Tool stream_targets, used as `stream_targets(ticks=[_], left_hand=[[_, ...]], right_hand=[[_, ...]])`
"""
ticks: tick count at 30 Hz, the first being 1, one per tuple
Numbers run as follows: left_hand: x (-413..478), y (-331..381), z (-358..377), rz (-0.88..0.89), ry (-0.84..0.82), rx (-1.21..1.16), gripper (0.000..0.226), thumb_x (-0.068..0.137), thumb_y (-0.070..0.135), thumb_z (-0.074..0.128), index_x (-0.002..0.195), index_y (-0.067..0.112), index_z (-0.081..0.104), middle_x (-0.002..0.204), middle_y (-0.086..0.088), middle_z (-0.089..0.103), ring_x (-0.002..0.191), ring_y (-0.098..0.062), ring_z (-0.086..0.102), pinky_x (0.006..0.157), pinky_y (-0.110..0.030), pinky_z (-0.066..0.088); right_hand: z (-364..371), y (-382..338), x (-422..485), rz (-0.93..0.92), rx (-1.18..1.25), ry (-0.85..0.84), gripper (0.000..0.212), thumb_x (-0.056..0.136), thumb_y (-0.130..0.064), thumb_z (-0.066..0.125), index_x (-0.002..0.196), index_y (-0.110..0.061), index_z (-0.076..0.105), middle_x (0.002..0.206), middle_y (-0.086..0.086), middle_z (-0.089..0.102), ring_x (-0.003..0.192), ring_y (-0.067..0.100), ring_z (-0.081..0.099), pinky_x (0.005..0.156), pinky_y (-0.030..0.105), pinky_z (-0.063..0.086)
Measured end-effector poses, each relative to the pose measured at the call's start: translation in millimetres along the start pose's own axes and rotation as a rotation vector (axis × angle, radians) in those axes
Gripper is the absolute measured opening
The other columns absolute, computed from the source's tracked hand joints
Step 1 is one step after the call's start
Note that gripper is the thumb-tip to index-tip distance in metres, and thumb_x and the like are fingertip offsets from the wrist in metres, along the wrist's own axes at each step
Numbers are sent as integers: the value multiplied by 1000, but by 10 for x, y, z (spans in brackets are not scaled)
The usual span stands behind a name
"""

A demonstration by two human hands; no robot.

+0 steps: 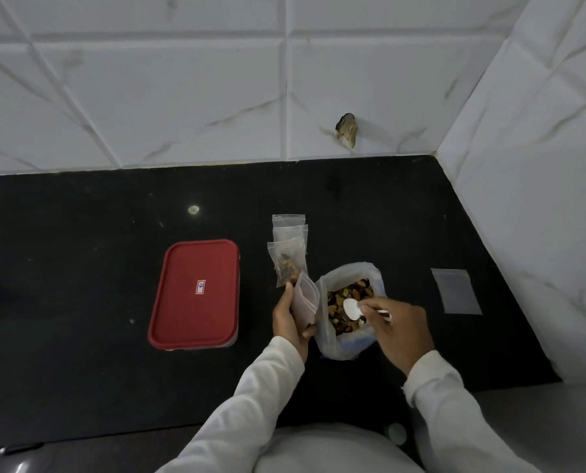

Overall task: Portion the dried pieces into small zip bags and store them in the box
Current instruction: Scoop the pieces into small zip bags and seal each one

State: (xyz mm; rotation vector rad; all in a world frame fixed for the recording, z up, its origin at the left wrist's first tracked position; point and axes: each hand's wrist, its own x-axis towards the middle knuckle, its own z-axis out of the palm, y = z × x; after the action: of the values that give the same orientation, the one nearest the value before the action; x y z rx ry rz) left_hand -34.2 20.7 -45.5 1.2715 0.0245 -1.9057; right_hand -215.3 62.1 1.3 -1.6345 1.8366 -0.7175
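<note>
While the left hand [290, 319] grips a small zip bag [306, 298] upright, thumb on one face and fingers curled behind the other, the bag's mouth sits just beside the rim of the large bag [346, 348]. This is likely so that a loaded spoon has only a short crossing. The right hand [401, 329] pinches the handle of a white spoon [352, 308], fingers closed round it. The spoon's bowl lies on the dried pieces [348, 293] heaped just past those fingertips. The held bag looks empty, so the step in hand appears to be scooping its portion.

Just beyond the left fingertips, the portioned bags [288, 261] lie overlapped on the black counter [80, 268], the nearest plainly filled, parked out of the spoon's path. Further out from the back of the left fingers, the box [194, 295] rests with its red lid on, well apart from both hands. It will need opening before anything is stored.

On the far side of the right knuckles, a flat spare bag [457, 291] lies near the tiled side wall [540, 165], which limits room that way. Bare counter shows between the box and the left hand, leaving room to set bags down.
</note>
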Motion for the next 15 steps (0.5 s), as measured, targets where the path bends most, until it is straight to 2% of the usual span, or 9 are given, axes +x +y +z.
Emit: stream_targets(ticks=[2,5,10,15], left_hand=[[7,-26,0,-7,8,12,38,93,50,57,116,21,65,89,-10,70,48,-12,53,35,-17,32],[23,-69,5,-5,20,28,41,93,52,56,116,20,66,80,-8,70,49,-13,51,35,-18,32],[42,-85,74,25,42,35,39,95,52,54,108,18,68,68,-7,66,45,-13,45,34,-19,29],[94,-102,86,31,28,39,45,95,54,53,112,16,69,66,-6,63,44,-13,42,33,-19,27]], right_hand=[[115,62,12,24,-39,-13,16,94,-17,60,105,-18,71,99,-7,68,87,-3,59,76,5,43],[234,82,71,88,-102,-46,19,96,-17,56,111,-14,69,104,-2,66,90,2,54,78,9,34],[308,84,94,97,-30,-1,16,95,-18,58,103,-15,71,91,-10,61,79,-7,52,70,-1,38],[292,122,133,145,42,-94,13,94,-21,60,97,-20,73,90,-14,64,84,-4,58,71,-2,40]])
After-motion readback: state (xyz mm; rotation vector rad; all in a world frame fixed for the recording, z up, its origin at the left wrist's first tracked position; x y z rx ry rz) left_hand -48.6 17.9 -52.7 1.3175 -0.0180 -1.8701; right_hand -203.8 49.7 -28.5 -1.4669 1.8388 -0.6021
